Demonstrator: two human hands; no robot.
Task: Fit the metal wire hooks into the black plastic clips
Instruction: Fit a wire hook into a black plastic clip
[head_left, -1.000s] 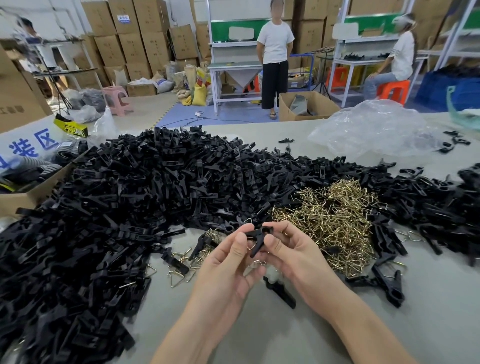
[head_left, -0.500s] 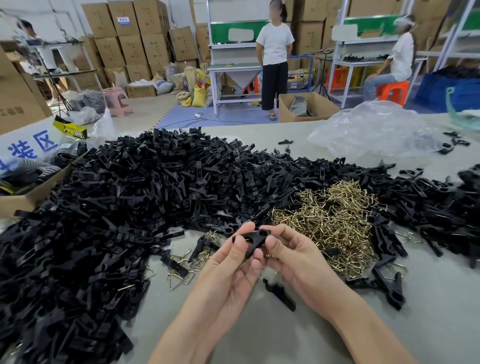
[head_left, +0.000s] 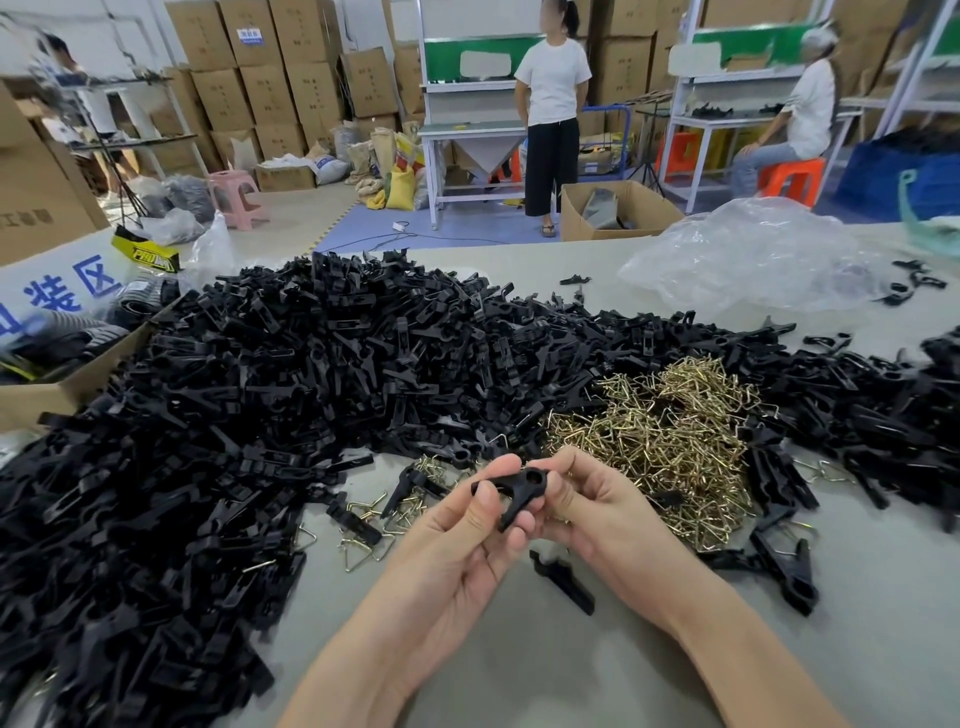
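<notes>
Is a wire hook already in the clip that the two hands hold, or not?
Seemingly out. The clip, pinched by the left hand and right hand, shows an empty round hole and no wire; fingers hide part.

The heaped clips (head_left: 260, 415) are plain black, as is the single clip (head_left: 514, 486) between the fingers (head_left: 483, 512), while the wire hooks (head_left: 670, 441) are shiny brass-gold. The surface (head_left: 519, 670) is flat greyish beige. Behind are brown cardboard boxes (head_left: 270, 88), a pink stool (head_left: 239, 197), an orange stool (head_left: 789, 179) and a white sign (head_left: 62, 291) with blue characters.
</notes>
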